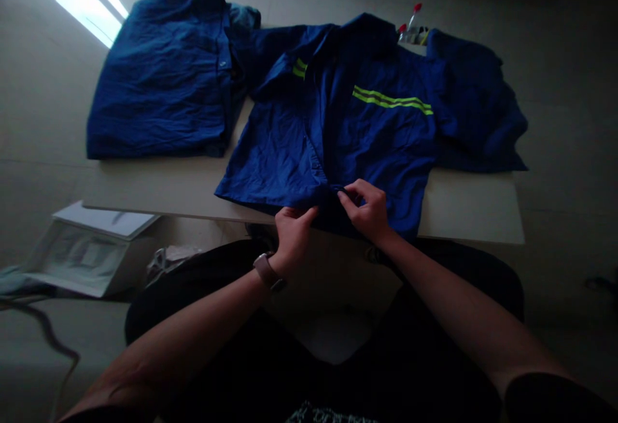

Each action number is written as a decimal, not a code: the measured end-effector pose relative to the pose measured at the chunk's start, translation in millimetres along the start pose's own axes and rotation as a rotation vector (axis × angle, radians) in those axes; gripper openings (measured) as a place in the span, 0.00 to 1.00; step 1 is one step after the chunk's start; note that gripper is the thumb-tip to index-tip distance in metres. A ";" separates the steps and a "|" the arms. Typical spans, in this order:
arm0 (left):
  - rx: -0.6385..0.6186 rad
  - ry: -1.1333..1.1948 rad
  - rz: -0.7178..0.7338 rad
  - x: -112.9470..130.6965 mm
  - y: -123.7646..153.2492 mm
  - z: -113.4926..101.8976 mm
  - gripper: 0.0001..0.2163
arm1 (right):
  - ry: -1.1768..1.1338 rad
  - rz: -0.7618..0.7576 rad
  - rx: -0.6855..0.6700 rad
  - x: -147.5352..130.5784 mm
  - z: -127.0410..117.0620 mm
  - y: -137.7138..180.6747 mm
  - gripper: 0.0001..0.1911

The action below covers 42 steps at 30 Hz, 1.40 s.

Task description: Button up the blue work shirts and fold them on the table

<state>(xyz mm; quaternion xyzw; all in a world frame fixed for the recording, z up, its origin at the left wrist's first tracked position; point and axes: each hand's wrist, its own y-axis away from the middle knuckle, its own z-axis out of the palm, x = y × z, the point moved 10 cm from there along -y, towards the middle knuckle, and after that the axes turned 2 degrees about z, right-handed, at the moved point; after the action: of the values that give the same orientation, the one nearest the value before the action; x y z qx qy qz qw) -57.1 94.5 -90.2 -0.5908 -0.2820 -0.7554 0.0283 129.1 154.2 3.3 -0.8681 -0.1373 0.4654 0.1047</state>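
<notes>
A blue work jacket (pixel 386 140) with yellow-green and grey stripes lies spread on a low, pale table, its collar away from me and its hem at the near edge. My left hand (pixel 294 233) grips the hem just left of the front opening, thumb on top and fingers hidden under the cloth. To the right of the opening, my right hand (pixel 364 207) pinches the lower front edge between thumb and fingers. The two front panels lie close together near my hands.
Folded blue garments (pixel 159 88) are stacked at the table's left end. More blue cloth (pixel 477 107) drapes over the right side. Red-capped bottles (pixel 412 27) stand behind the jacket. The pale tabletop (pixel 476 207) ends just before my knees. On the lower left is a white box (pixel 82 249).
</notes>
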 end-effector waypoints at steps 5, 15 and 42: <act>0.006 -0.020 0.023 7.0 -1.1 0.1 0.13 | 0.020 -0.087 0.052 -9.9 -8.5 1.7 0.09; -0.090 0.007 0.021 6.6 0.0 9.1 0.12 | -0.053 -0.093 -0.304 -2.7 37.5 12.1 0.07; -0.173 -0.158 0.030 13.3 -6.5 15.0 0.06 | -0.377 0.548 -0.389 65.7 71.2 24.1 0.15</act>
<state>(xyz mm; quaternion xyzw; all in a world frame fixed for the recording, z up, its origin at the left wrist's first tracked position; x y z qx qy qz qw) -50.4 110.7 -78.5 -0.6530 -0.2081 -0.7274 -0.0338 107.7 157.4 -94.2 -0.7756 -0.0028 0.5928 -0.2170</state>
